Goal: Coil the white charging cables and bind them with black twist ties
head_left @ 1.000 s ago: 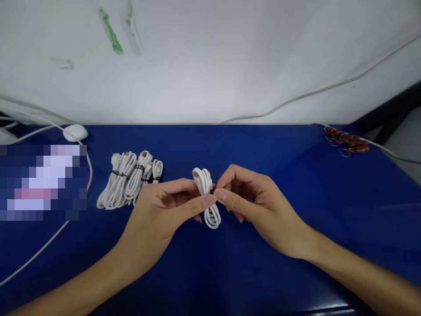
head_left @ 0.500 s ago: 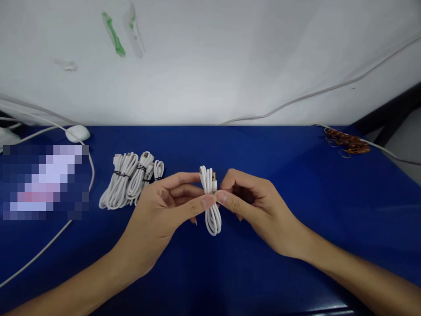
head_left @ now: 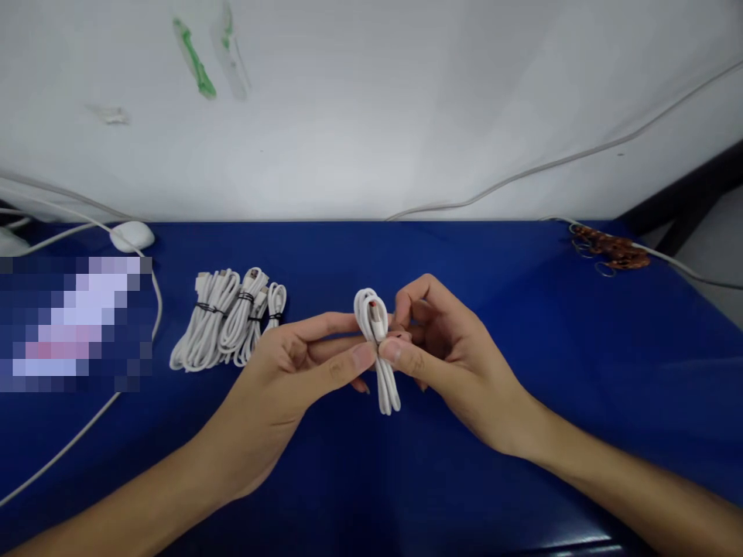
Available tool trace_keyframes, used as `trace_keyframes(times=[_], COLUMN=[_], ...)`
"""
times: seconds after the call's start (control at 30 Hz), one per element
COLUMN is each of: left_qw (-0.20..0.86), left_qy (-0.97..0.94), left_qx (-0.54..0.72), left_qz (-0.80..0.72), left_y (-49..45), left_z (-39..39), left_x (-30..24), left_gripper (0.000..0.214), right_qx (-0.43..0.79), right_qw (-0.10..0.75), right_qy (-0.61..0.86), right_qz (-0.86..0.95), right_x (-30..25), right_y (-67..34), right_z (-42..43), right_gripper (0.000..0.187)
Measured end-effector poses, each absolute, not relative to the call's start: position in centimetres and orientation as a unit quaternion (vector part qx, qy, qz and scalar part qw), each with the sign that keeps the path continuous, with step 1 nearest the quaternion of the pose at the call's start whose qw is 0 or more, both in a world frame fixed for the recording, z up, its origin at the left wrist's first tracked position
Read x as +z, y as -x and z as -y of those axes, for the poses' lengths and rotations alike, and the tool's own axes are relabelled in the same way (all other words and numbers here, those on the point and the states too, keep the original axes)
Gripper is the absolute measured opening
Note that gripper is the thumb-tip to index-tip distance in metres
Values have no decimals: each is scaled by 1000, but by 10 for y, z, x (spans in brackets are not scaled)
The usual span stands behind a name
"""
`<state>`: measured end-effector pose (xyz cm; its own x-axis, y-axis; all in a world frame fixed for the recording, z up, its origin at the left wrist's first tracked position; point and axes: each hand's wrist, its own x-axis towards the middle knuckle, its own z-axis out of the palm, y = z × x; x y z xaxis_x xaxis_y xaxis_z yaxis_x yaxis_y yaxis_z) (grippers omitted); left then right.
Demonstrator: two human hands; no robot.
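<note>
A coiled white USB cable [head_left: 388, 383] is held upright above the table, pinched at its middle. My left hand [head_left: 302, 371] is closed on it from the left, thumb in front and fingers behind. From the right, my right hand [head_left: 446, 356] grips the same spot with its thumb, its forefinger bent beside the upper loops. One metal plug with an orange inside shows in the upper loop. Any tie around the middle is hidden by my thumbs. Left of my hands lie several coiled white cables [head_left: 206, 329], bound with black ties.
A white computer mouse [head_left: 132, 237] lies at the back left, near a loose cord [head_left: 158, 302] and a blurred-out patch [head_left: 75, 317]. At the back right, a brown beaded item [head_left: 612, 247] rests on the blue table [head_left: 493, 255]. The white wall [head_left: 348, 139] bounds the back.
The cable has been turned in my fingers: its upper loops now face me and its lower end leans right. My right forefinger has lifted slightly.
</note>
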<state>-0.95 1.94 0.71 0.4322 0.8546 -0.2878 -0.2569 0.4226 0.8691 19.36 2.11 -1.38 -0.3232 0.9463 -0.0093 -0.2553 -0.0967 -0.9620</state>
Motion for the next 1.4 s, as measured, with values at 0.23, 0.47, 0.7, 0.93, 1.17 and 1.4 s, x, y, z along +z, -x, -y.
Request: trace_keyframes(times=[0.23,0.47,0.7,0.93,1.17,1.4], left_qw=[770,780,790,805,803,806], left_qy=[-408,-397,-364,-337,-330,-312], left_qx=[337,322,315,326,347,353], left_qz=[-357,-360,-381,-364,-356,-358], left_y=[7,5,4,6,8,7], left_z=[-16,-16,-14,-15,-14,-16], left_x=[10,9,10,7,6,6], left_gripper=[23,25,27,24,32,24], right_qx=[716,724,751,752,751,676], right_qw=[456,450,409,362,370,388], right_qy=[315,319,311,318,295,332], right_qz=[425,414,415,449,461,531], right_x=[-17,-15,-12,-17,-17,-14], right_y=[-192,-193,-193,-197,-199,-197], right_z=[-20,-22,-27,-31,-32,-29], right_gripper=[37,42,39,32,27,24])
